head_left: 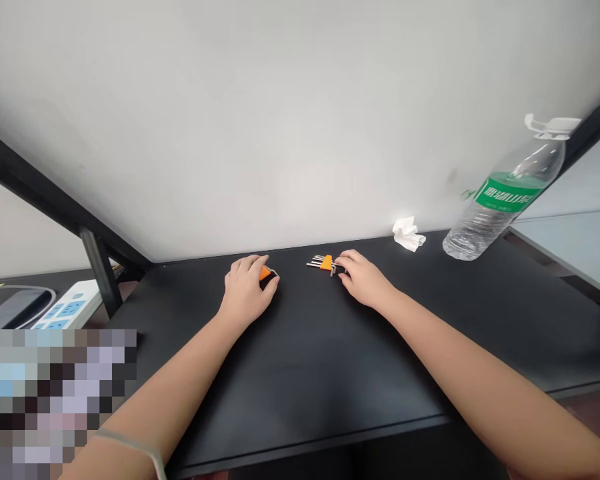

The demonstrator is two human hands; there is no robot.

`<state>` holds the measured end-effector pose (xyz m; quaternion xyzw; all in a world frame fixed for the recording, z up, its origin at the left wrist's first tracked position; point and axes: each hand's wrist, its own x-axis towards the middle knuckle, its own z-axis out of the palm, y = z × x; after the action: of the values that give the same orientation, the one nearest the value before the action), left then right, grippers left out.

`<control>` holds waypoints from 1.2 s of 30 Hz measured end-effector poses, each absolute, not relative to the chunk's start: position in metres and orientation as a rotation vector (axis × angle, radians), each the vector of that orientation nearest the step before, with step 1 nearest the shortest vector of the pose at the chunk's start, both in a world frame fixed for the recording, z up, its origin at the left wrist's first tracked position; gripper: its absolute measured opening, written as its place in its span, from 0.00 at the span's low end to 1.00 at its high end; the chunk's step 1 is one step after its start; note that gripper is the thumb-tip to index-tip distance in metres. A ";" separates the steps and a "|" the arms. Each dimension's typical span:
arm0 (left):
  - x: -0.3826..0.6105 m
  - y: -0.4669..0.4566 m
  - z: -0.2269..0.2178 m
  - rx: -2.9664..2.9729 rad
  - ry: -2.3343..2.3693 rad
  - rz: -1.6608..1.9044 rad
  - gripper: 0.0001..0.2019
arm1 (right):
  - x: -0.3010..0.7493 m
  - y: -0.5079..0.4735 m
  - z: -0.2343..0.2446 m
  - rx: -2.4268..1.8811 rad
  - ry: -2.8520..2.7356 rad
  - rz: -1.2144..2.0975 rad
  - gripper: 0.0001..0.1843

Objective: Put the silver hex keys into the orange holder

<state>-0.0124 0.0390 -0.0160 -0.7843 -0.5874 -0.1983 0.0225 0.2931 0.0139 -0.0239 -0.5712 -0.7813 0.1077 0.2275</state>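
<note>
Black flat tabletop [305,360] fills my remote feed; tall clear plastic bottle with green label [510,192] far right. Left hand [245,285] and right hand [365,279] both curl; whether either clamps anything, I can't tell from here. Orange plastic holder of silver metal hex keys [326,264] lies between, just beside the right. Small orange piece [265,273], mostly covered, under the left. Looks midway: keys seated, hands not yet withdrawn.
</note>
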 end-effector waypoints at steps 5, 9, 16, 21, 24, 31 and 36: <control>-0.001 0.023 -0.013 -2.653 -1.392 -0.803 0.18 | 0.292 0.019 -0.031 -1.791 -2.162 0.205 0.12; 0.010 0.013 -0.014 -2.883 -1.162 -0.695 0.19 | 0.286 0.023 -0.037 -1.701 -2.183 0.192 0.15; 0.023 0.006 -0.017 -2.927 -1.314 -0.512 0.29 | 0.268 0.010 -0.035 -1.432 -2.289 0.275 0.15; 0.026 0.005 -0.014 -2.918 -1.499 -0.491 0.16 | 0.248 -0.016 -0.022 -1.369 -2.222 0.565 0.12; 0.028 0.007 -0.013 -2.999 -1.583 -0.552 0.13 | 0.242 -0.026 -0.016 -1.341 -2.123 0.751 0.11; 0.030 0.006 -0.011 -2.981 -1.846 -0.549 0.19 | 0.242 -0.025 -0.018 -1.417 -2.182 0.657 0.03; 0.030 0.003 -0.016 -3.031 -1.695 -0.625 0.20 | 0.240 -0.027 -0.021 -1.478 -2.194 0.632 0.04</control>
<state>0.0297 0.0027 -0.0156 -0.8430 -0.4714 -0.1737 -0.1923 0.2402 -0.0269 -0.0205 -0.5315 -0.7888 0.2271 0.2092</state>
